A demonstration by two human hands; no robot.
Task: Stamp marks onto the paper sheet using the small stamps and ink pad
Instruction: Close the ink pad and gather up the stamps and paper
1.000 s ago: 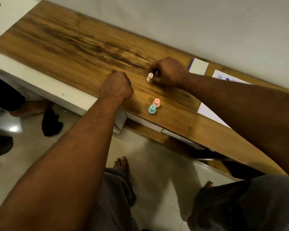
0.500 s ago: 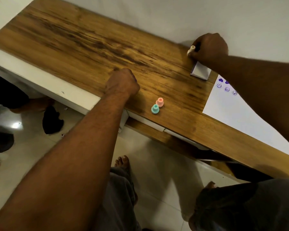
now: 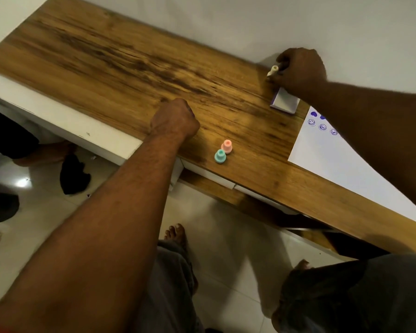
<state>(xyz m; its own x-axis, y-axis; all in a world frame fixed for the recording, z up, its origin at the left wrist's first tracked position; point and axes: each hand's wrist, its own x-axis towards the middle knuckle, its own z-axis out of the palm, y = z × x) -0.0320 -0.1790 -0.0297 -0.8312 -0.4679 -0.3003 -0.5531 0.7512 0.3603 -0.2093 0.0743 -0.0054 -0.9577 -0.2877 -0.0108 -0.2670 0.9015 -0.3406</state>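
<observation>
The job is partly done; the sheet (image 3: 334,162) below the right grip (image 3: 300,70) already bears a few purple marks (image 3: 322,126) at its far corner, two solid hearts and a row of round smiley faces, while most of the white paper is bare, so plenty of stamping is left. By my reading the step in hand is inking.

The right grip is curled round a cream stamp (image 3: 273,70), whose end pokes out on the side toward the left grip (image 3: 174,121); it is held tilted, close to the wall, just beyond the pad (image 3: 285,102). The pad is a flat, pale, square box with a purple edge, partly under the right wrist; whether its lid is open I cannot tell.

The left grip is a closed fist resting on the table (image 3: 106,56), nothing visible in it. Between the two grips, nearer the left one, stand a pink stamp (image 3: 226,146) and a teal stamp (image 3: 220,156), touching or nearly so; both are smooth plastic with a narrow knob over a wider round base. The table is glossy wood-grain laminate, streaked dark.
</observation>
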